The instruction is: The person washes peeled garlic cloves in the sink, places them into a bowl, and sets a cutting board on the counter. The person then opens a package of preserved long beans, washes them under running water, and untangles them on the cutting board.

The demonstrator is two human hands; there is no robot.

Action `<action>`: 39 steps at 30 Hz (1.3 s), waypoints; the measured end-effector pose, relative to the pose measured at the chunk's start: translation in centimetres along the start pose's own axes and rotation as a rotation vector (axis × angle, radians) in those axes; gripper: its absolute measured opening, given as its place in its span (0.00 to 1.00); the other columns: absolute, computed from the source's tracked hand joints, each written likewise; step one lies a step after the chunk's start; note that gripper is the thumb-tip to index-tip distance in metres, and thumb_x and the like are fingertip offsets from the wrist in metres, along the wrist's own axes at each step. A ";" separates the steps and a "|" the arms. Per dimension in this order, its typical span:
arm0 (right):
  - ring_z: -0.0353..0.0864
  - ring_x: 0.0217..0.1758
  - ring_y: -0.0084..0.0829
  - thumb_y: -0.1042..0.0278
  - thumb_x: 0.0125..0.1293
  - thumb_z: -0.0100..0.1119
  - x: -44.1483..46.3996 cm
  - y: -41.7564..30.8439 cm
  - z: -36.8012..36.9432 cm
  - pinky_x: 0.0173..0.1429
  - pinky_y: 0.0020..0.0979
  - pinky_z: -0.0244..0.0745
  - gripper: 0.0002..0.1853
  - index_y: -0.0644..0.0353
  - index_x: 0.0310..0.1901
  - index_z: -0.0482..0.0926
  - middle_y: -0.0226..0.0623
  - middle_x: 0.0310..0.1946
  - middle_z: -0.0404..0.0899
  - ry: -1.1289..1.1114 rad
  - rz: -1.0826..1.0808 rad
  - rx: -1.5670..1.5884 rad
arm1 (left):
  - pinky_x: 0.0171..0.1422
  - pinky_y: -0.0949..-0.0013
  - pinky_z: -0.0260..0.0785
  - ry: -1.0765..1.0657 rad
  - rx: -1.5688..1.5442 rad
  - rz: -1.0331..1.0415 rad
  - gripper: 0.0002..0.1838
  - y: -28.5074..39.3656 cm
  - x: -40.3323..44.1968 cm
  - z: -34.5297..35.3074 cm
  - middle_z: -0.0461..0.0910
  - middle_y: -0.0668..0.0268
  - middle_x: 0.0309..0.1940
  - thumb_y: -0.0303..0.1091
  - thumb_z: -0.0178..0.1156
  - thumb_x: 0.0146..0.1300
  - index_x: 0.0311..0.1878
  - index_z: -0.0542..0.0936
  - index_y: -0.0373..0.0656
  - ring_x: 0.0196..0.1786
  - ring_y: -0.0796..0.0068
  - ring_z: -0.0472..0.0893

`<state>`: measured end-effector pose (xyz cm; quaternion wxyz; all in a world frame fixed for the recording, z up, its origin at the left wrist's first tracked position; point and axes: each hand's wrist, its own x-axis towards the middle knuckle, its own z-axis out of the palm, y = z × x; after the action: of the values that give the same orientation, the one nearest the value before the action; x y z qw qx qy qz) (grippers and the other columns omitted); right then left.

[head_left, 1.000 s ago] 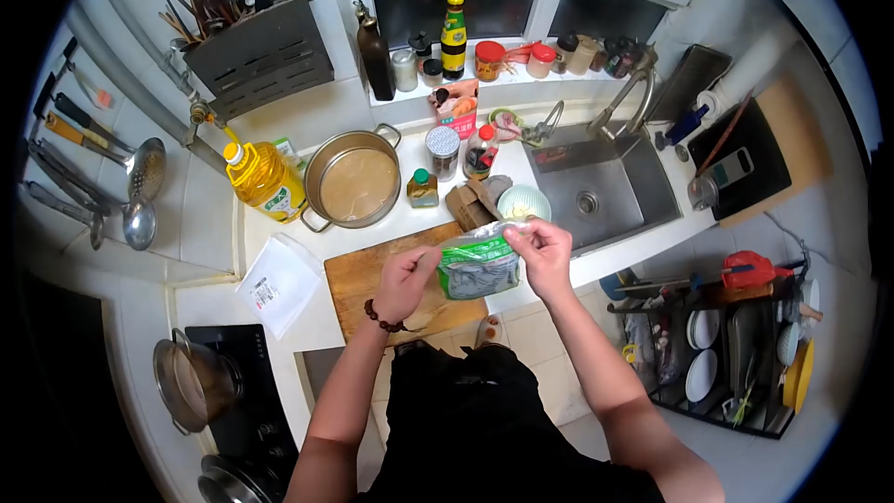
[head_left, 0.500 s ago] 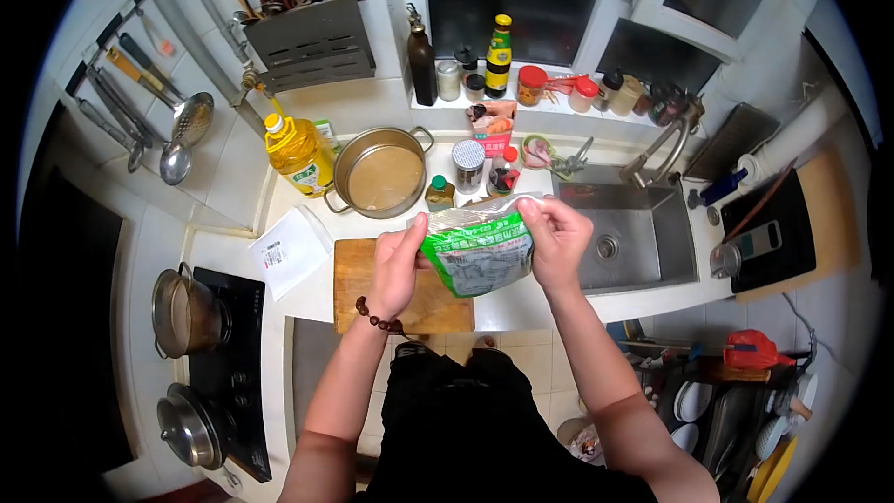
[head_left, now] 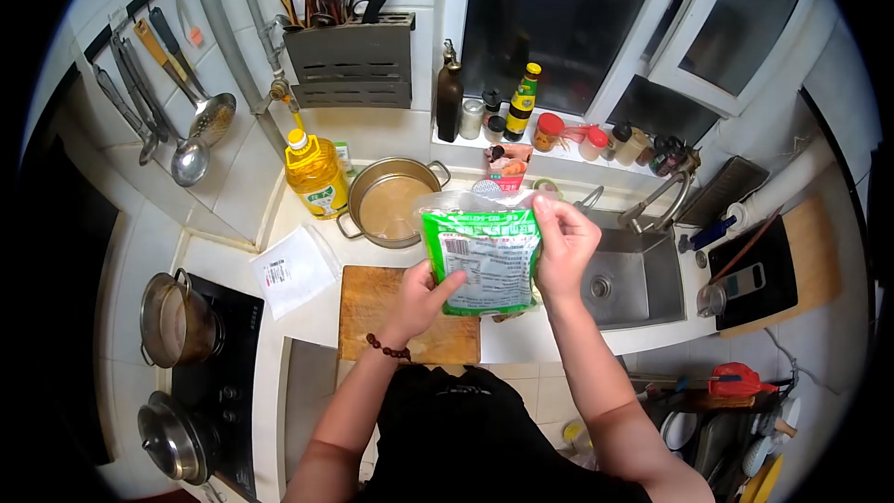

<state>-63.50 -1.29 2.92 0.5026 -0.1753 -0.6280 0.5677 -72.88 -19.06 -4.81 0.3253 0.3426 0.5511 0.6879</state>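
A green and clear plastic food packet [head_left: 492, 265] is held up above the counter, its printed side with a barcode facing me. My left hand [head_left: 424, 300] grips its lower left side, thumb on the front and fingers hidden behind. At its upper right edge, my right hand [head_left: 564, 247] pinches the packet. Below my left hand lies a wooden cutting board [head_left: 372, 317]. Behind the packet stands a steel pot [head_left: 386, 205] with pale liquid inside. A pink packet [head_left: 507, 165] and a jar lid show partly over the packet's top edge.
An oil jug [head_left: 315, 177] and a white labelled bag [head_left: 293, 270] are at the left. The sink [head_left: 643, 303] with its faucet [head_left: 656, 196] is at the right. Two pots sit on the black stove [head_left: 237, 363]. Bottles, such as a yellow-capped sauce bottle [head_left: 523, 102], line the windowsill.
The packet has turned more upright and flat toward me. My left hand has shifted from its upper left corner down to its lower left side. The camera view has also shifted.
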 end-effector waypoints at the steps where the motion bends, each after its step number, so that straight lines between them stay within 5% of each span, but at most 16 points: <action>1: 0.66 0.27 0.10 0.73 0.69 0.68 0.4 0.3 0.3 0.32 0.17 0.60 0.07 0.69 0.36 0.87 0.21 0.25 0.77 -0.002 -0.001 -0.004 | 0.53 0.72 0.75 0.038 -0.115 0.019 0.16 0.0 0.0 -0.1 0.85 0.66 0.49 0.35 0.60 0.76 0.58 0.79 0.34 0.48 0.83 0.81; 8: 0.74 0.30 0.12 0.71 0.72 0.65 0.8 2.4 2.0 0.37 0.18 0.68 0.08 0.67 0.36 0.86 0.26 0.29 0.83 -0.026 0.192 0.224 | 0.48 0.73 0.75 0.117 -0.052 0.003 0.16 2.3 -0.4 -2.3 0.86 0.66 0.41 0.37 0.57 0.78 0.51 0.82 0.30 0.43 0.85 0.80; 17: 0.77 0.31 0.13 0.66 0.75 0.62 0.5 3.3 5.2 0.37 0.18 0.71 0.11 0.66 0.43 0.86 0.27 0.33 0.84 -0.052 0.419 0.281 | 0.56 0.73 0.75 0.146 -0.484 -0.216 0.24 3.7 -0.6 -4.7 0.85 0.61 0.51 0.44 0.45 0.83 0.58 0.79 0.30 0.49 0.79 0.83; 21: 0.72 0.25 0.08 0.62 0.76 0.60 -1.5 5.3 3.9 0.27 0.16 0.67 0.16 0.60 0.59 0.80 0.25 0.35 0.84 -0.287 0.579 0.227 | 0.58 0.71 0.76 0.160 -0.510 -0.240 0.24 3.8 -0.9 -5.7 0.84 0.59 0.53 0.44 0.45 0.83 0.60 0.77 0.30 0.51 0.77 0.83; 22: 0.78 0.30 0.12 0.63 0.74 0.63 -1.9 5.4 3.6 0.29 0.17 0.73 0.27 0.59 0.71 0.68 0.28 0.39 0.85 -0.331 0.683 0.174 | 0.56 0.72 0.77 0.179 -0.524 -0.261 0.24 3.4 -0.9 -6.0 0.84 0.60 0.52 0.45 0.45 0.83 0.60 0.77 0.30 0.50 0.77 0.84; 25: 0.83 0.38 0.17 0.66 0.72 0.65 -4.8 5.4 3.8 0.30 0.18 0.77 0.37 0.59 0.77 0.58 0.32 0.44 0.85 -0.428 0.738 0.131 | 0.50 0.72 0.79 0.182 -0.544 -0.291 0.24 2.2 -1.2 -7.1 0.84 0.61 0.51 0.44 0.46 0.82 0.61 0.77 0.30 0.48 0.78 0.84; 26: 0.85 0.50 0.24 0.71 0.72 0.64 -5.2 5.8 3.4 0.42 0.22 0.82 0.41 0.58 0.79 0.51 0.37 0.52 0.84 -0.491 0.792 0.176 | 0.46 0.73 0.79 0.159 -0.550 -0.301 0.23 1.8 -1.3 -7.3 0.84 0.62 0.51 0.44 0.47 0.82 0.61 0.77 0.31 0.46 0.79 0.84; 27: 0.85 0.50 0.24 0.71 0.72 0.64 -5.8 6.2 3.6 0.42 0.22 0.82 0.41 0.58 0.79 0.51 0.37 0.52 0.84 -0.494 0.800 0.174 | 0.46 0.73 0.79 0.166 -0.554 -0.306 0.23 2.2 -1.4 -7.4 0.84 0.62 0.51 0.44 0.47 0.82 0.61 0.77 0.31 0.46 0.79 0.84; 30: 0.80 0.61 0.29 0.77 0.73 0.59 -7.5 7.5 4.1 0.66 0.30 0.75 0.35 0.59 0.78 0.56 0.45 0.59 0.80 -0.407 0.794 0.360 | 0.57 0.70 0.77 0.119 -0.399 -0.457 0.21 3.2 -1.7 -7.8 0.83 0.61 0.54 0.41 0.49 0.81 0.63 0.76 0.32 0.53 0.73 0.84; 34: 0.79 0.62 0.29 0.77 0.73 0.60 -8.2 8.2 4.5 0.65 0.31 0.76 0.32 0.61 0.76 0.60 0.45 0.59 0.80 -0.330 0.774 0.409 | 0.61 0.71 0.73 -0.009 -0.369 -0.311 0.22 3.2 -1.5 -7.6 0.81 0.60 0.58 0.33 0.54 0.78 0.69 0.71 0.32 0.58 0.75 0.81; 39: 0.77 0.65 0.31 0.80 0.71 0.62 -8.4 7.6 5.1 0.68 0.33 0.75 0.32 0.63 0.74 0.62 0.46 0.63 0.76 -0.186 0.571 0.403 | 0.66 0.73 0.70 -0.042 -0.219 -0.100 0.37 3.8 -2.6 -7.6 0.74 0.56 0.69 0.20 0.62 0.69 0.78 0.59 0.34 0.67 0.74 0.75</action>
<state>-66.80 -8.44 -6.65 0.2890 -0.1889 -0.4723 0.8110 -77.99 -25.92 -2.55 0.4062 0.2913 0.4822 0.7195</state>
